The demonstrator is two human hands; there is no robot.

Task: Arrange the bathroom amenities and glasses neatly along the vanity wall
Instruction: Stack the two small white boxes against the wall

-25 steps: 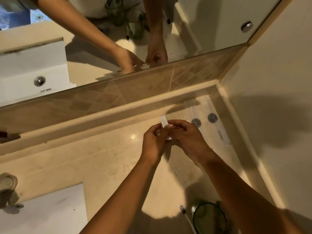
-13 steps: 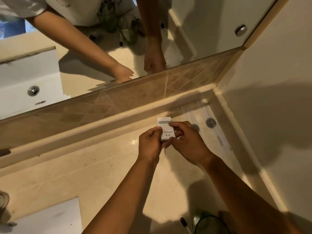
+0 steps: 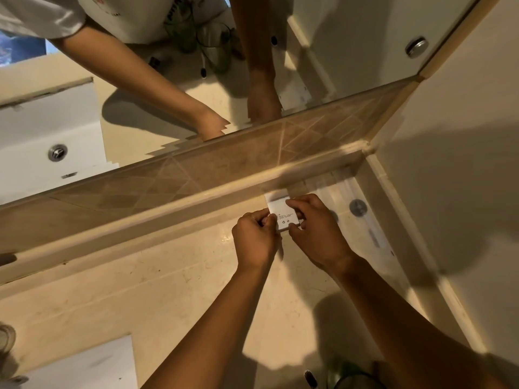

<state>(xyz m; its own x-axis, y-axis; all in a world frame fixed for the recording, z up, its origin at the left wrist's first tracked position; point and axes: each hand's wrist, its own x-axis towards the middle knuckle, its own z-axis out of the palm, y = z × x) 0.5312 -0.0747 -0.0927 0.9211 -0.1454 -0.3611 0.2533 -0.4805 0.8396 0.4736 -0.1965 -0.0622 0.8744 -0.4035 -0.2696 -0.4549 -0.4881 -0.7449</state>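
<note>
A small white amenity box [image 3: 283,214] with fine print stands close against the low ledge of the vanity wall [image 3: 174,203]. My left hand [image 3: 254,237] pinches its left side and my right hand [image 3: 317,226] grips its right side, thumb on the front face. To the right, flat white amenity packets [image 3: 356,209] with round grey emblems lie in the corner. A green glass [image 3: 354,379] sits at the bottom edge near my right forearm, with a toothbrush head [image 3: 310,379] beside it.
The beige counter [image 3: 146,282] runs left to a white sink [image 3: 84,366] at the lower left. A mirror [image 3: 140,80] above the tiled band reflects my arms and two glasses. The side wall [image 3: 463,178] closes off the right.
Both hands have carried the white box forward from mid-counter to the ledge at the wall, turning its printed face toward me. The view has shifted forward too.
</note>
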